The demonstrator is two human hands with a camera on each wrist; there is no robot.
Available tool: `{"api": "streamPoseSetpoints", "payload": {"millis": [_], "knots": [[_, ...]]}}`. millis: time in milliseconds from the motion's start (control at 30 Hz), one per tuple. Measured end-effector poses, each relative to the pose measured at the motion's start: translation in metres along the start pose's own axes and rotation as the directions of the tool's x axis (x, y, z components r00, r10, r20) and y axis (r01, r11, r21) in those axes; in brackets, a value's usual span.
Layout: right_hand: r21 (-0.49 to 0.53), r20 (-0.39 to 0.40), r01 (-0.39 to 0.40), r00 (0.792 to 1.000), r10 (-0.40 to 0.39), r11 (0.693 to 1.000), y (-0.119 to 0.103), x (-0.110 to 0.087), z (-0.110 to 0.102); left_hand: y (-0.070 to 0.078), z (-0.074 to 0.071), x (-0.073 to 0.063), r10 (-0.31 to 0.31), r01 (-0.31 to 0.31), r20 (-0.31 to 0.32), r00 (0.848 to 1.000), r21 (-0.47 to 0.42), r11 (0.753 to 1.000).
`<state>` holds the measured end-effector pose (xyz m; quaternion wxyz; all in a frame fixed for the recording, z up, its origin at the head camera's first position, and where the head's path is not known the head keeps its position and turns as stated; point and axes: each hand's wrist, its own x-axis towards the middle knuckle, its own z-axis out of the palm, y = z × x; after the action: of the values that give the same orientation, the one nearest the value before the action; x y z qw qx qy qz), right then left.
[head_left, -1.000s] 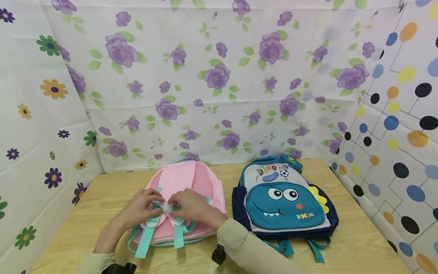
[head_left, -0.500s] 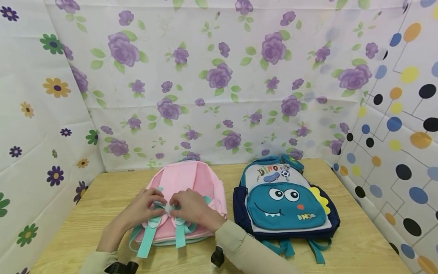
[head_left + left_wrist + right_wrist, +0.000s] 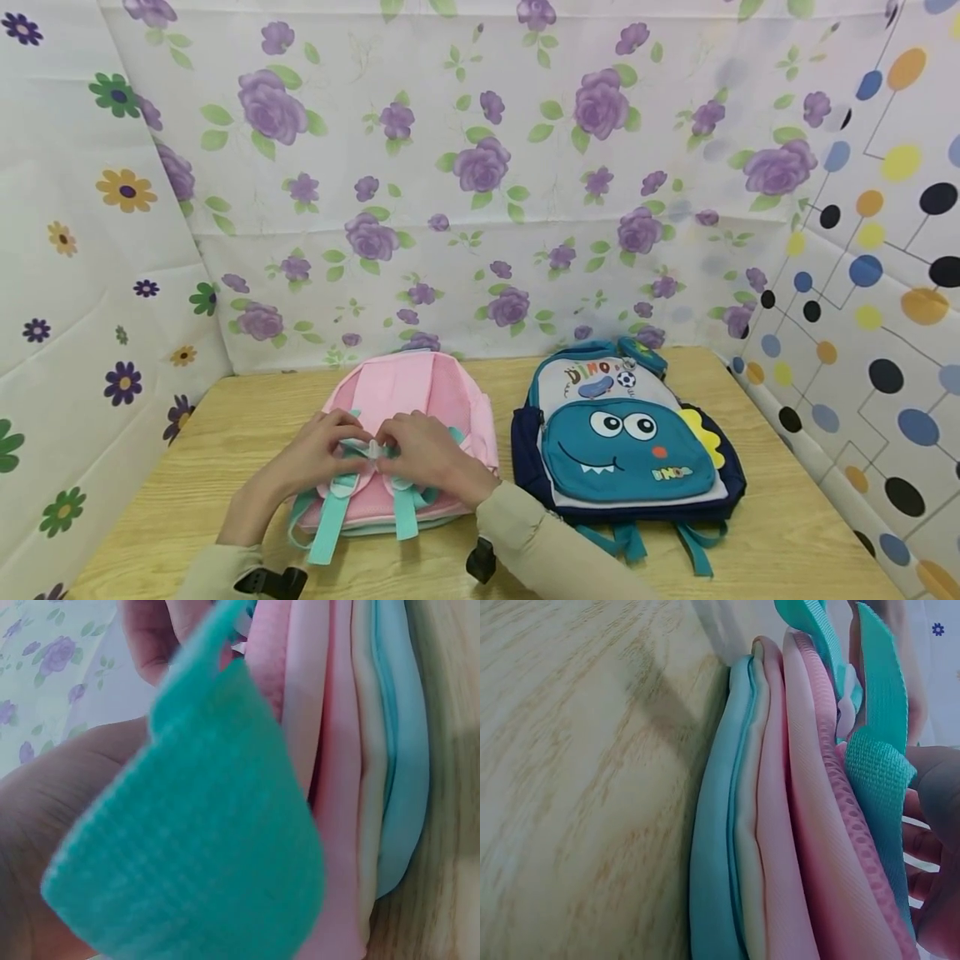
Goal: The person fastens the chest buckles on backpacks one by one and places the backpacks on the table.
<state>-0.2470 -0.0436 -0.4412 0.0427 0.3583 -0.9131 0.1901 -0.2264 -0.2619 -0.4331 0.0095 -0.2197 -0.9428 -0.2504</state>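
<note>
A pink backpack point(image 3: 393, 379) lies on the table with its padded back and teal-trimmed straps upward. My left hand point(image 3: 322, 450) and right hand point(image 3: 423, 454) meet over its lower half. Between their fingertips is a small whitish plastic buckle point(image 3: 373, 450) on a thin teal strap, each hand pinching one side of it. Fingers cover much of the buckle. Two teal webbing ends point(image 3: 330, 525) hang toward the front edge. Close to the left wrist camera, a teal strap point(image 3: 202, 825) hides most of that hand; the right wrist view shows curled fingers point(image 3: 922, 844) beside the webbing.
A blue and white dinosaur backpack point(image 3: 630, 454) lies to the right, front pocket up, its teal straps point(image 3: 630, 542) trailing toward me. Both bags rest on a wooden table point(image 3: 195, 467). Patterned cloth walls point(image 3: 480, 167) enclose the back and sides.
Both hands have shifted slightly right with the buckle between them, and the pink bag's strap ends have moved a little with them. The dinosaur backpack stays in place.
</note>
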Motion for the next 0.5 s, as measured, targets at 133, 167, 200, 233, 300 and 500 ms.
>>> {"api": "streamPoseSetpoints", "payload": {"millis": [133,167,200,233,300,500], "knots": [[-0.004,-0.003,0.002,1.0,-0.002,1.0,0.0,-0.002,-0.004,0.001,0.003,0.003,0.013,-0.012,-0.018,1.0,0.044,0.999],[-0.003,-0.005,0.002,1.0,-0.002,1.0,0.001,-0.003,-0.005,0.001,0.004,0.003,0.02,-0.018,-0.022,1.0,0.053,0.998],[-0.005,-0.006,0.003,1.0,-0.003,1.0,0.001,-0.004,-0.006,0.001,0.005,0.004,0.024,-0.022,-0.029,0.999,0.057,0.998],[-0.003,-0.008,0.002,1.0,-0.002,1.0,0.001,-0.004,-0.007,0.001,0.005,0.004,0.028,-0.026,-0.035,0.999,0.057,0.998],[-0.008,-0.012,0.004,1.0,-0.004,1.0,0.003,-0.005,-0.009,0.001,0.006,0.005,0.033,-0.031,-0.04,0.999,0.051,0.998],[-0.02,-0.022,0.016,1.0,-0.016,1.0,0.011,-0.01,-0.012,0.003,0.005,0.007,0.064,-0.063,-0.043,0.997,0.038,0.997]]}}
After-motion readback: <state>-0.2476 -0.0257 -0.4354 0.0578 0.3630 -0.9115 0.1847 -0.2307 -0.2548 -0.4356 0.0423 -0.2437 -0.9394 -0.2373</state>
